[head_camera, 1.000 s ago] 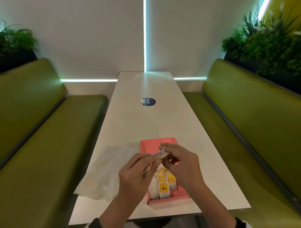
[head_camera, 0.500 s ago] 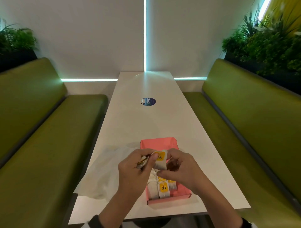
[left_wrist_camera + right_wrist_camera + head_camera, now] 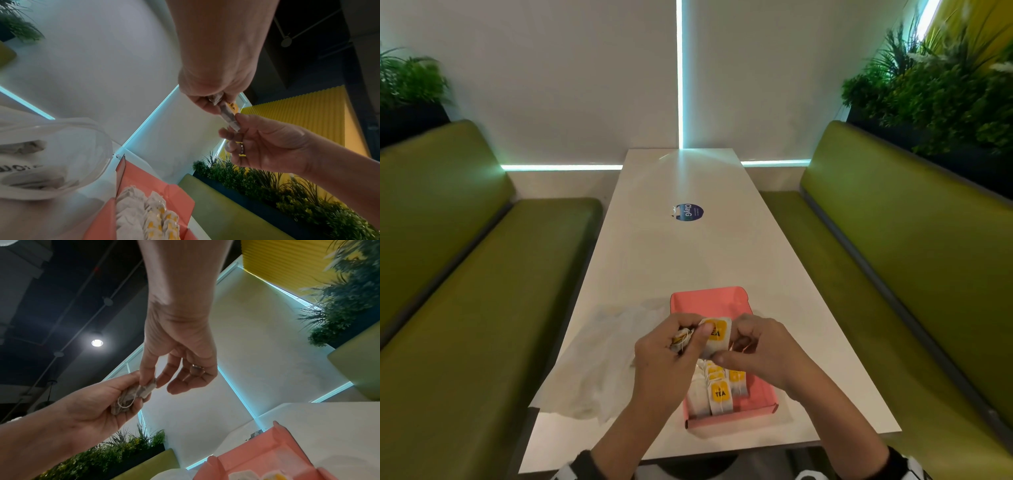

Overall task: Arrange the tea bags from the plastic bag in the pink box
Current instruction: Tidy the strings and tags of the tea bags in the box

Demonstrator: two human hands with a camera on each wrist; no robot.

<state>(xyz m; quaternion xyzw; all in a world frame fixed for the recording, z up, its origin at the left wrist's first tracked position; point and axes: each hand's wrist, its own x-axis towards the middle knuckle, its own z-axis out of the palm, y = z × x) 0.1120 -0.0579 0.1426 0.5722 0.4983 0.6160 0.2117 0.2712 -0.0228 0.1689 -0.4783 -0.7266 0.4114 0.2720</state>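
Observation:
The pink box [image 3: 708,300] lies open on the white table [image 3: 681,260], with several yellow-labelled tea bags [image 3: 719,394] lined up in its near end. Just above the box, my left hand [image 3: 688,339] grips a small bunch of tea bags [image 3: 680,337]. One tea bag [image 3: 717,335] stands out of that bunch with its yellow label facing up, and my right hand [image 3: 729,349] pinches its lower edge between thumb and forefinger. The right wrist view shows this pinch on the tea bag [image 3: 148,383] beside the left hand [image 3: 92,402]. The crumpled white plastic bag [image 3: 599,359] lies left of the box.
Green benches [image 3: 482,308] run along both sides of the narrow table. A round blue sticker [image 3: 689,212] sits at mid-table. Plants [image 3: 935,89] stand behind the backrests. The near table edge is just under my wrists.
The tea bag between my hands has turned from edge-on to label-up. Both hands stay together over the box and have barely moved in the last half second.

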